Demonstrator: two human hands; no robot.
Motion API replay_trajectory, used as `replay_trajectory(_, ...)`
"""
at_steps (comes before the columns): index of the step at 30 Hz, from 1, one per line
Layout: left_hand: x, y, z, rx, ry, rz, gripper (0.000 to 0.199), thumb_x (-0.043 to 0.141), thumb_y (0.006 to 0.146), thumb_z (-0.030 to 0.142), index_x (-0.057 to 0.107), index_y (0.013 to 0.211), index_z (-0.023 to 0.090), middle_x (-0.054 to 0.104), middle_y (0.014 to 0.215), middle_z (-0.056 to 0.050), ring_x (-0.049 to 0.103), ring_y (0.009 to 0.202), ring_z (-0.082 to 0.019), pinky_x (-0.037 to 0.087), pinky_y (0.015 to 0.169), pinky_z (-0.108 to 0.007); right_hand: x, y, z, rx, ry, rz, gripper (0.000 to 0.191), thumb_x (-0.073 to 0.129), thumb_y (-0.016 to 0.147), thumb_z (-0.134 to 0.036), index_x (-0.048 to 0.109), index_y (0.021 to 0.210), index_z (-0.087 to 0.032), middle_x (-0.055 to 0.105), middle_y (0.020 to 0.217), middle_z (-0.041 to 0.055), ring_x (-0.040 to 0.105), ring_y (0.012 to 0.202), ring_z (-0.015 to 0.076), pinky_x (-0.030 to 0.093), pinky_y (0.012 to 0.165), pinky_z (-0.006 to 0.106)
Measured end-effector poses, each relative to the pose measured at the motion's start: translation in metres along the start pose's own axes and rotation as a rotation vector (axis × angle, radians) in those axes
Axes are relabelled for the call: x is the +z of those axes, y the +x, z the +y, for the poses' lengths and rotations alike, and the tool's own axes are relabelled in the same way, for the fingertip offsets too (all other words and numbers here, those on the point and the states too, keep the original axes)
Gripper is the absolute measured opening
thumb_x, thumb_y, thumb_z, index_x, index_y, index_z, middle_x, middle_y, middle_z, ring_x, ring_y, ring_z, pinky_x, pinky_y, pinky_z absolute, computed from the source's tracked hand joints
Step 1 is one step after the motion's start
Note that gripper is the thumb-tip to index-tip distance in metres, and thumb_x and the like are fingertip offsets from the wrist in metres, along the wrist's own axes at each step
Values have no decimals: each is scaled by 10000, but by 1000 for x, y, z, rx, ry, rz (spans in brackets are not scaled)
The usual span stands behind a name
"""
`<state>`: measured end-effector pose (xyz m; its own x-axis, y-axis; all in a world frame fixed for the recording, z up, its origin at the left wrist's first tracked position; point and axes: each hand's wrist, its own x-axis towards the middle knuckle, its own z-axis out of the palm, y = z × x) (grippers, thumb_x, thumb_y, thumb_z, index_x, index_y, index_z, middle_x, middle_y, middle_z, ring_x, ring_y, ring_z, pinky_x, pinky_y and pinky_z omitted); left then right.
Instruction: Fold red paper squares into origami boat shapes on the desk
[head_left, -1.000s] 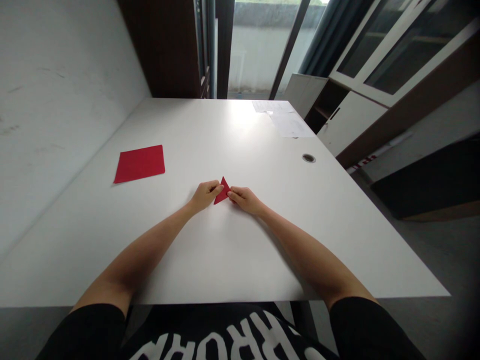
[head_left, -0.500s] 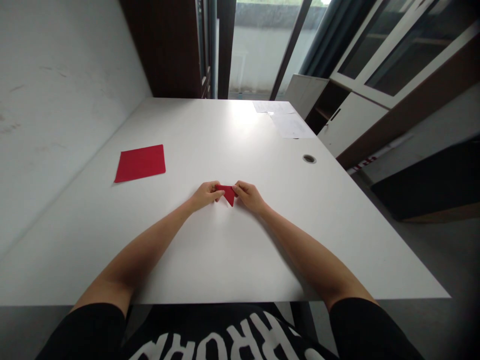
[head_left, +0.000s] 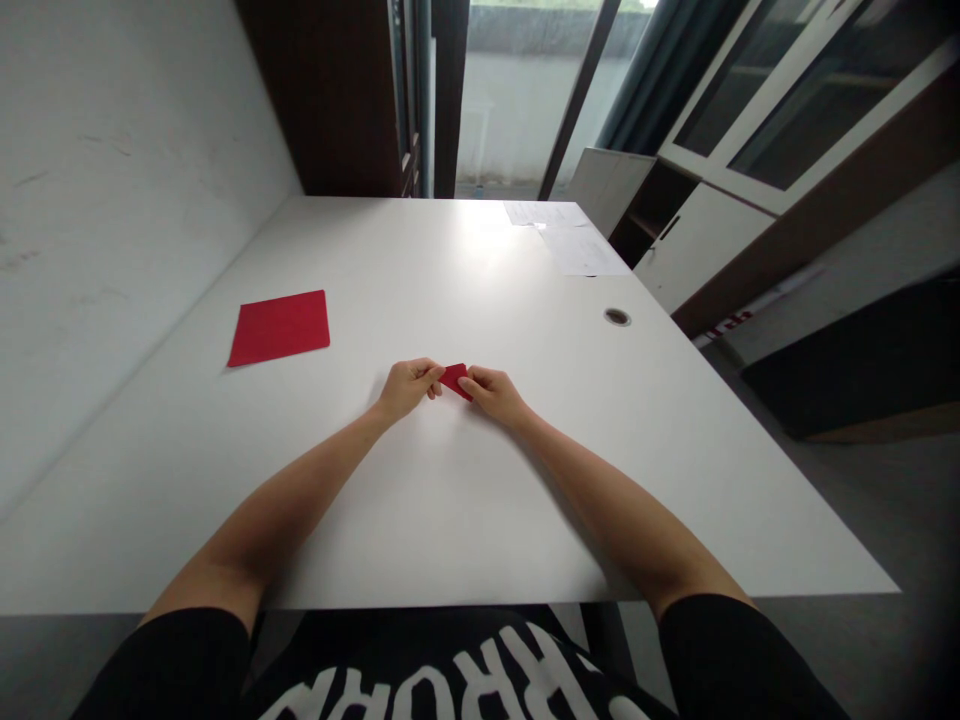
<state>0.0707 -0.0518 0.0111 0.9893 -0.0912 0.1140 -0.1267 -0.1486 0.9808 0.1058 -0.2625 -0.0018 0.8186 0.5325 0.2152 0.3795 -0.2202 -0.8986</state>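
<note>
A small folded piece of red paper [head_left: 454, 378] is held between my two hands, just above the white table. My left hand [head_left: 410, 386] pinches its left end between thumb and fingers. At the other end, my right hand [head_left: 493, 392] grips it with the thumb lying on top. The fingers hide both ends of the folded paper. Farther to the left, a flat red sheet of paper [head_left: 280, 328] lies on the table, apart from both hands.
The white table [head_left: 420, 500] meets a wall [head_left: 135, 160] on the left. White paper sheets [head_left: 581, 248] lie at its far right corner, with a round cable hole [head_left: 617, 317] nearer. White cabinets [head_left: 705, 235] stand beyond the right edge.
The folded red paper has turned in my hands; its downward-pointing tip no longer hangs free. My right thumb has moved onto its lower part, and my left hand has shifted slightly left.
</note>
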Motion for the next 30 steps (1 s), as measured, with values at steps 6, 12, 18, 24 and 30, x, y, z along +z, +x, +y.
replay_trajectory(6,0,-2,-2,53,170,-40,387,598,935,505,703,793,161,708,676,-38,610,586,-128,484,602,-246,-2,-1,-2,1,-102,-52,480,487,962,-592,386,680,-217,337,614,-57,309,586,107,241,547,265)
replay_trajectory(12,-1,0,-4,76,112,52,378,611,933,527,696,853,168,675,654,-16,590,549,-120,468,571,-241,0,-1,-3,9,-56,-45,474,488,965,-576,486,671,-204,474,600,-41,371,563,109,281,549,265)
replay_trajectory(18,-3,3,-11,39,-10,60,367,611,931,526,666,926,163,665,662,-15,584,548,-116,461,546,-234,-4,0,-2,13,-64,-34,453,495,960,-544,461,659,-208,456,595,-48,361,567,107,284,553,263)
replay_trajectory(24,-5,5,-13,100,75,65,308,630,913,458,653,837,161,641,737,-12,582,671,-122,461,630,-237,-3,0,-4,-7,-112,-116,444,501,952,-513,405,642,-211,339,590,-61,299,573,102,243,548,262)
replay_trajectory(30,-6,6,-12,38,36,-30,250,639,875,391,669,861,144,655,761,-18,578,678,-128,455,643,-249,-1,-2,-3,6,-71,-26,430,521,948,-501,461,640,-207,471,592,-46,368,572,109,293,565,269)
